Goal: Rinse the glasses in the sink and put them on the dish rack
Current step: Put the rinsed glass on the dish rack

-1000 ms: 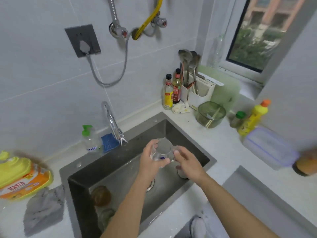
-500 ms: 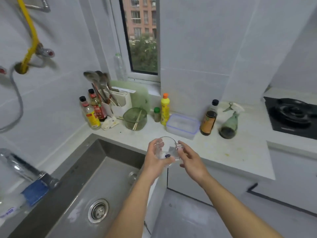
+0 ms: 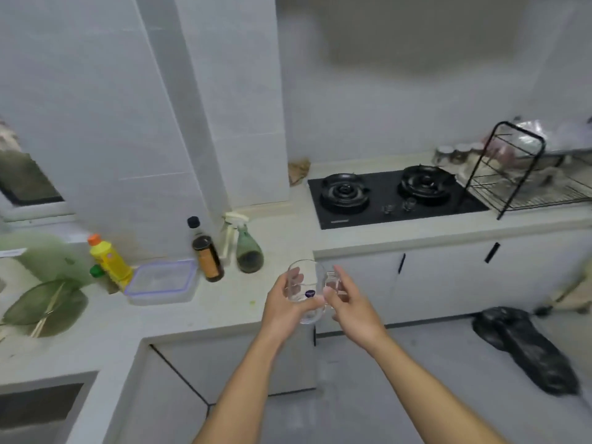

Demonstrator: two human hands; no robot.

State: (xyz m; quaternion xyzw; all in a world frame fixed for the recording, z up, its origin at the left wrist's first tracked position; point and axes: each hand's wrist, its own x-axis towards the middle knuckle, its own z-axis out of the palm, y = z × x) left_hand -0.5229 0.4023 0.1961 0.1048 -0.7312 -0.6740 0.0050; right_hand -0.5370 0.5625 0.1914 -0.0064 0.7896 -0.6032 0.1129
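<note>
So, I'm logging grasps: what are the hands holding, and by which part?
One clear glass: the left hand wraps round its body, the right hand pinches what looks like a handle on its side.

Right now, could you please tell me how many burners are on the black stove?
2. The left burner sits at the left end of the stove; the right burner sits nearest the dish rack. None appears hidden.
</note>
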